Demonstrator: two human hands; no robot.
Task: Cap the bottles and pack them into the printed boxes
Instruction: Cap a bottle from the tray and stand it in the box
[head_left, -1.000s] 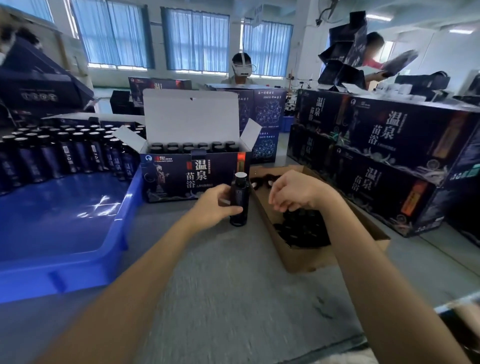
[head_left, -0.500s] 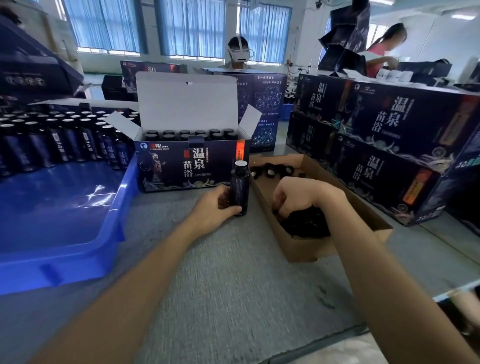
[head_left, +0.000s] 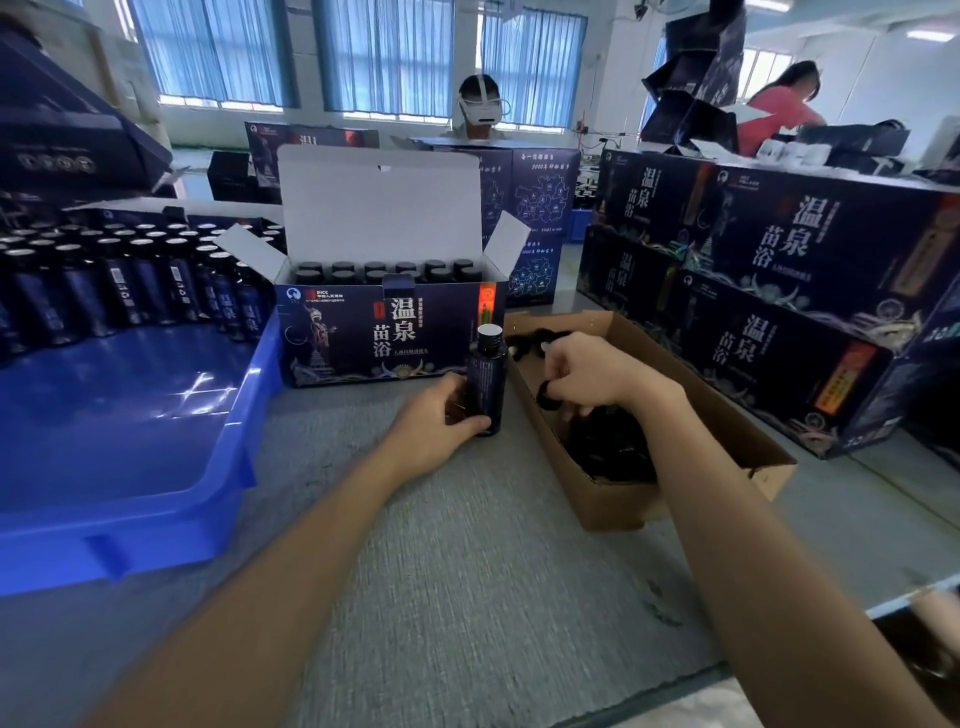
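Blue tray (head_left: 156, 457): glossy smooth plastic, reflecting light. Cap carton (head_left: 675, 415): plain brown matt cardboard; printed box (head_left: 384, 338): coated card, white unprinted inside. Tabletop (head_left: 467, 571): grey, matt, fine woven-looking texture.

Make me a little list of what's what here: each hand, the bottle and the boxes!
left hand: grips the bottle, which stands upright on the table
bottle top: pale, no cap on yet
right hand: in the brown box, seems to pinch a black cap
printed box: open, rows of capped bottles inside
blue tray: uncapped bottles at its far end
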